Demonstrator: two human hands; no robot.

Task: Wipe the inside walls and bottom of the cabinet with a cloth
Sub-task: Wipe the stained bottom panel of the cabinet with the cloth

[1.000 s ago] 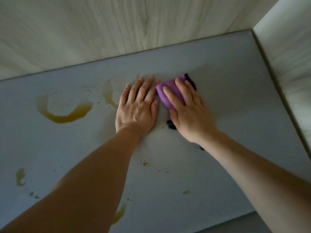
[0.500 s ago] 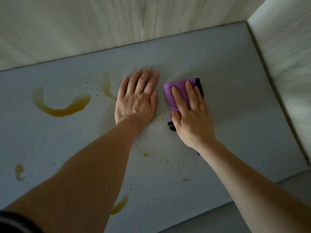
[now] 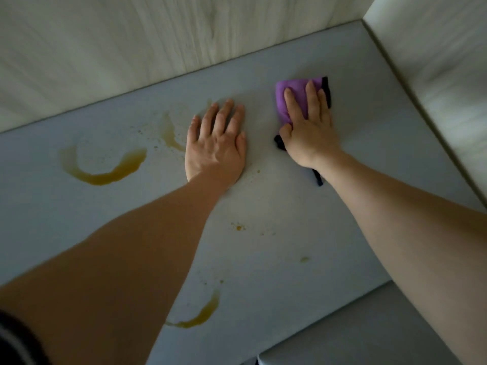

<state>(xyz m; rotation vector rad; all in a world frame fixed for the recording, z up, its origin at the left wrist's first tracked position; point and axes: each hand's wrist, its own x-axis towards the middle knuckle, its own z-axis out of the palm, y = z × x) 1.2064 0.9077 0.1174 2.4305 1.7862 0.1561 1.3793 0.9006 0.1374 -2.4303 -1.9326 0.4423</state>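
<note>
While stains remain, wiping looks early. Near: arc stain at 6 o'clock, unwiped. Middle: left hand flat, fingers straight, on cabinet bottom; ring stain at 9 o'clock. Far: right hand, fingers straight, pressing cloth at 1 o'clock. Walls apparently undone.

A right hand presses a purple cloth on the stained grey cabinet floor; the left hand lies flat beside it, apart.
</note>
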